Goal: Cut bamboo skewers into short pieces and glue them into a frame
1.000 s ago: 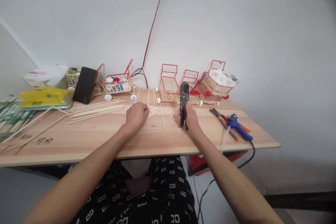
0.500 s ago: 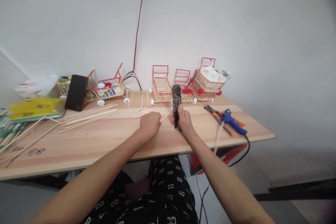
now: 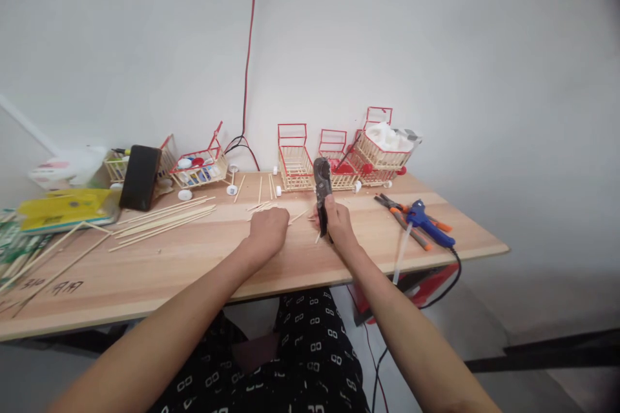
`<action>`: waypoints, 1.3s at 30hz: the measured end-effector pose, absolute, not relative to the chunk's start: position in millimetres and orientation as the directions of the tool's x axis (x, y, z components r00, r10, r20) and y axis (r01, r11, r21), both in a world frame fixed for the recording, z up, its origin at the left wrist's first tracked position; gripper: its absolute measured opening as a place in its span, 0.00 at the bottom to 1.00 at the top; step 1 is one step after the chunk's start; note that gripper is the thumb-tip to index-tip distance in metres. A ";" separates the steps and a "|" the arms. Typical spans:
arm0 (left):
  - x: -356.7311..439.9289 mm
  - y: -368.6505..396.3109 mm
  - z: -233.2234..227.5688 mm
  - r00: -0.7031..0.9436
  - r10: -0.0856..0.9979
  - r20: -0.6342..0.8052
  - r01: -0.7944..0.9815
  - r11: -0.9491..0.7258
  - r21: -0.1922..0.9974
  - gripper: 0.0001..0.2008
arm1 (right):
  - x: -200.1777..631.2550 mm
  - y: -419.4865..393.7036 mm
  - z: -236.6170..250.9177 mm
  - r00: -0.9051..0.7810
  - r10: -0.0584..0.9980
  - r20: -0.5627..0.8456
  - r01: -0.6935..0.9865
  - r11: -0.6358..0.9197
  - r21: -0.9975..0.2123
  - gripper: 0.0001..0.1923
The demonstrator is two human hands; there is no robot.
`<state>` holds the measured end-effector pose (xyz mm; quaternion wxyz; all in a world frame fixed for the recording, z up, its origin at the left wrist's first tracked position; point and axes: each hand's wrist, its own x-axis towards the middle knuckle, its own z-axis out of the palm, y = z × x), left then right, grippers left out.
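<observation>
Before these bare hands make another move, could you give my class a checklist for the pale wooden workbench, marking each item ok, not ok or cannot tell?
1. Right hand grips the dark grey plier-like tool: ok, it is held upright.
2. Left hand firmly holds a thin pale wooden stick: cannot tell, its fingertips are hidden.
3. A stick sits in the tool's jaws: cannot tell, too small to make out.
4. Blue plastic glue gun is clear of both hands: ok, it lies off to the right.
5. Glue gun is switched off: cannot tell.
6. Long pale wooden sticks are neatly bundled: not ok, they lie loosely spread.
</observation>
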<state>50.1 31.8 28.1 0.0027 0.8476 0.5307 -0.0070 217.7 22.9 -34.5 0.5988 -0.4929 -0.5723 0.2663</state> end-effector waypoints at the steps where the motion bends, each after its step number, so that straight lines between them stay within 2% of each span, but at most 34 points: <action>1: 46.1 32.0 27.2 0.429 0.903 -0.009 0.903 -0.429 -0.001 0.18 | 218.0 23.3 -35.2 0.201 0.886 0.418 0.241 0.369 -0.898 0.33; 5: 25.1 34.3 17.7 0.395 0.918 0.025 0.919 -0.395 0.011 0.16 | 219.6 25.9 -36.6 0.195 0.901 0.388 0.227 0.343 -0.911 0.32; 7: 15.8 37.3 11.8 0.366 0.928 0.063 0.926 -0.370 0.070 0.14 | 219.9 26.9 -35.7 0.179 0.908 0.378 0.207 0.340 -0.917 0.31; 8: 12.5 39.3 9.3 0.352 0.931 0.093 0.920 -0.363 0.150 0.12 | 219.7 27.2 -34.9 0.165 0.914 0.371 0.191 0.339 -0.921 0.30; 10: 9.7 43.9 5.5 0.346 0.930 0.122 0.842 -0.365 0.396 0.07 | 218.4 27.3 -32.8 0.126 0.928 0.349 0.153 0.330 -0.932 0.27; 13: 15.0 49.1 2.6 0.432 0.901 0.026 0.542 -0.283 0.792 0.06 | 215.0 27.0 -30.8 0.059 0.948 0.313 0.108 0.305 -0.946 0.24; 14: 18.6 49.8 2.0 0.483 0.875 -0.015 0.429 -0.222 0.876 0.08 | 214.0 27.0 -30.9 0.032 0.952 0.306 0.094 0.302 -0.949 0.23; 16: 26.8 49.4 0.9 0.576 0.815 -0.064 0.255 -0.104 0.961 0.11 | 212.7 27.7 -32.3 -0.009 0.954 0.301 0.045 0.301 -0.953 0.21; 20: 39.3 44.6 0.3 0.650 0.750 -0.122 0.101 0.074 0.992 0.16 | 213.8 31.4 -37.8 0.091 0.954 0.286 -0.058 0.291 -0.955 0.16; 23: 42.5 40.7 1.9 0.674 0.715 -0.185 0.066 0.191 0.979 0.20 | 215.9 33.9 -39.7 0.180 0.947 0.267 -0.087 0.285 -0.954 0.16; 29: 42.1 37.8 2.9 0.699 0.662 -0.270 0.023 0.357 0.934 0.24 | 217.4 35.2 -38.0 0.252 0.931 0.263 -0.106 0.297 -0.949 0.17; 34: 43.2 37.3 0.7 0.698 0.644 -0.313 0.014 0.425 0.905 0.21 | 218.8 35.7 -37.4 0.253 0.918 0.306 -0.057 0.330 -0.942 0.16; 39: 46.1 36.1 -3.8 0.701 0.652 -0.289 -0.033 0.434 0.900 0.17 | 220.9 36.2 -37.8 0.286 0.909 0.302 -0.005 0.317 -0.948 0.18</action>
